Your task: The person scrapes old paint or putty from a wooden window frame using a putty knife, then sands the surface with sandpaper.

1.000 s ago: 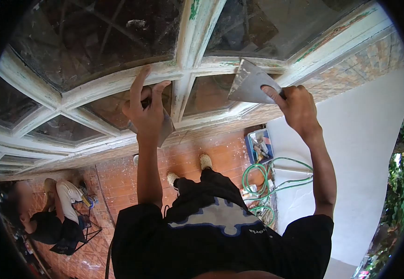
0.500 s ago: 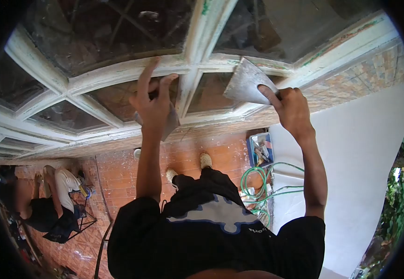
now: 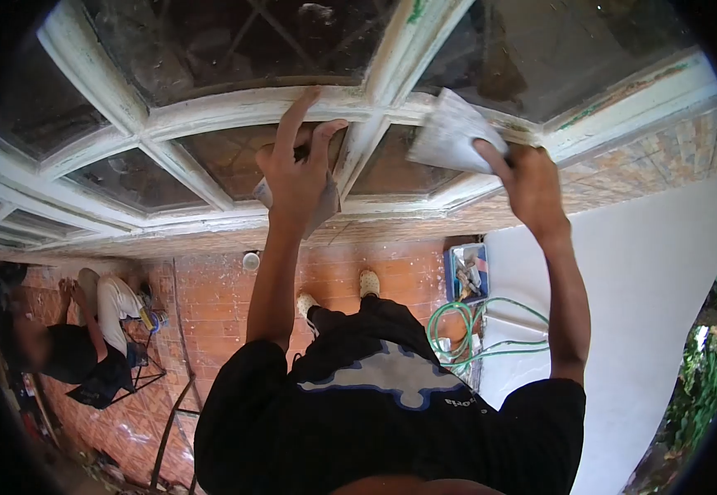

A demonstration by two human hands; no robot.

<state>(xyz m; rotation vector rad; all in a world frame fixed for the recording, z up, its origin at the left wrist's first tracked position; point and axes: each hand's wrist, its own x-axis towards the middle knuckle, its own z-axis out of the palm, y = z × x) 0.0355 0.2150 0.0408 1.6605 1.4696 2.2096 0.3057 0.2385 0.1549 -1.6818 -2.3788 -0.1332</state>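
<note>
The right hand (image 3: 532, 186) grips a wide, gray, smeared scraper (image 3: 453, 136) up on the white window frame (image 3: 234, 107), the left hand (image 3: 296, 177) holds another blade (image 3: 324, 210) beside it, and a blue tray (image 3: 450, 276) on the floor (image 3: 210, 313) holds tools (image 3: 467, 274).

The window frame (image 3: 234, 107) was chalky white, flecked with green paint. The putty knife (image 3: 449, 136) was grey, smeared white; a second blade (image 3: 325, 208) was plain grey. The floor (image 3: 218, 305) was orange-red tile in a brick pattern. The hose (image 3: 457, 330) was green, the tray (image 3: 466, 272) blue, the shirt (image 3: 333, 437) black with a grey, blue-edged print.
</note>
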